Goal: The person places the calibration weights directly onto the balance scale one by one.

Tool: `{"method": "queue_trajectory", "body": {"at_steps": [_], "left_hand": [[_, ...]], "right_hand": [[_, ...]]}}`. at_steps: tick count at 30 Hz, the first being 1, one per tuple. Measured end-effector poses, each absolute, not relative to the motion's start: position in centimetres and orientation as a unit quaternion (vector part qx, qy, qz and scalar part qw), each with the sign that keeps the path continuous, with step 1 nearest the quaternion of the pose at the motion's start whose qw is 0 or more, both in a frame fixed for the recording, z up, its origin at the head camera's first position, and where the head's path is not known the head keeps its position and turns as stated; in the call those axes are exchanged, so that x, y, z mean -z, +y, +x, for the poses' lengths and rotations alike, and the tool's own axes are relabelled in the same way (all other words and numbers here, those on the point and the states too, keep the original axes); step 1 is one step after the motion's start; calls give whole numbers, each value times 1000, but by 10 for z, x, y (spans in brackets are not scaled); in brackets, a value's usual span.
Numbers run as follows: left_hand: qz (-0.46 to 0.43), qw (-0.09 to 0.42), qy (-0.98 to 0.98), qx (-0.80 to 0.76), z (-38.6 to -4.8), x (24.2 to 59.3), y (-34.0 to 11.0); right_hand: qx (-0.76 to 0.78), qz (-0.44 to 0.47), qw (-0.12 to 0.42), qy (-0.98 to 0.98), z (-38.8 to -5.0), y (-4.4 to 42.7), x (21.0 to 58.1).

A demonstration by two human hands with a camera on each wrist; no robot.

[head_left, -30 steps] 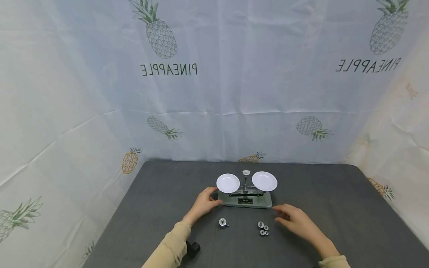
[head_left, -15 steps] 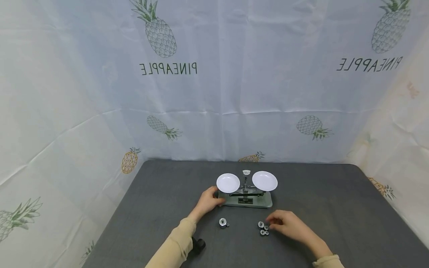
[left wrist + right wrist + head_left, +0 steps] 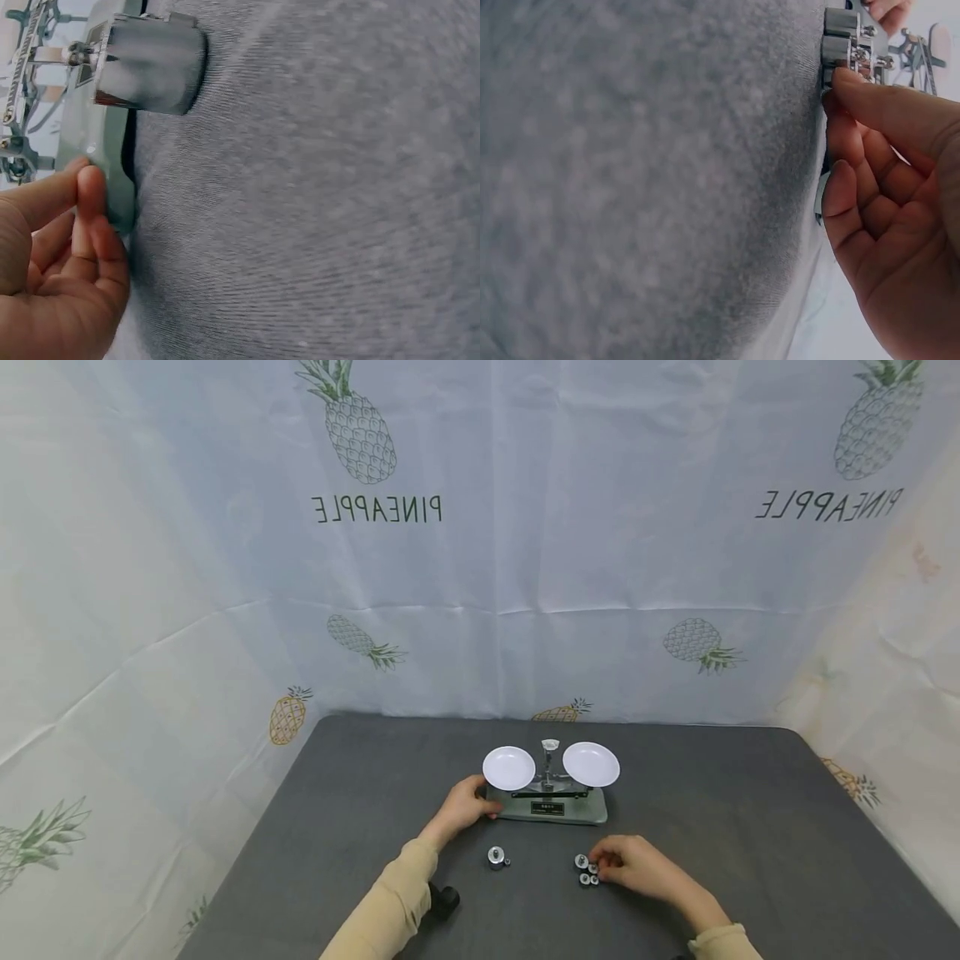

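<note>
A balance scale (image 3: 551, 811) with a grey-green base stands at the table's middle back, its two white pans level or nearly so. My left hand (image 3: 459, 806) holds the left end of that base; in the left wrist view its curled fingers (image 3: 109, 255) and thumb lie against the green edge. My right hand (image 3: 641, 867) is at a cluster of several small metal weights (image 3: 582, 862). Its thumb and forefinger pinch one small weight (image 3: 593, 868), mostly hidden by the fingertips in the right wrist view, beside other shiny weights (image 3: 838, 49).
A large cylindrical weight (image 3: 496, 858) with a tiny weight (image 3: 507, 862) beside it stands in front of the scale. A black object (image 3: 444, 901) shows beside the left sleeve. The dark grey table (image 3: 750, 827) backs onto a pineapple-print curtain (image 3: 480, 527).
My right hand has left the scale's right front corner and come down and left to the small weights. The left hand stays at the base's left end, shifted slightly inward.
</note>
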State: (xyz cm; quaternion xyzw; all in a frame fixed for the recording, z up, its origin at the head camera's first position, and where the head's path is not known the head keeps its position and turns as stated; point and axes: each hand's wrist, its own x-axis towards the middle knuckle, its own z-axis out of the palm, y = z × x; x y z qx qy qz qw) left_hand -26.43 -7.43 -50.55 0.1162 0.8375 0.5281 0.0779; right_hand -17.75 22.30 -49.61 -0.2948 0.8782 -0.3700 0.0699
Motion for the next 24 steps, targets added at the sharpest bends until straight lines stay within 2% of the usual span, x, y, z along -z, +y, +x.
{"method": "queue_trajectory", "body": {"at_steps": [24], "left_hand": [[84, 86, 829, -547, -268, 504, -71]], "right_hand": [[346, -304, 52, 886, -178, 223, 497]]}}
